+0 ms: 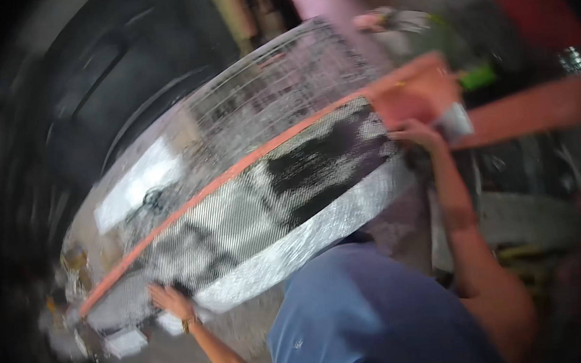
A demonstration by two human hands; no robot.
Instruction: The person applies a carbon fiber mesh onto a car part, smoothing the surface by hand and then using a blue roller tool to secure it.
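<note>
A long woven sheet (237, 211) with a fine ribbed texture and black, grey and white patches lies across the table. An orange strip (246, 159) runs along its far edge, and a shiny silvery band (303, 240) borders the near side. My left hand (170, 301) rests on the sheet's left part with its fingers stretched out and apart. At the right end, my right hand (413, 133) touches the sheet's edge beside an orange piece (412, 96). Motion blur smears its fingers, so their grip is unclear.
Beyond the sheet, the worn grey table (220, 136) holds a white sheet (138, 185) with a small dark object (152, 200) on it. A large dark form (132, 64) stands past the far edge. A person's hand (369, 21) shows at the upper right, near a green object (476, 78).
</note>
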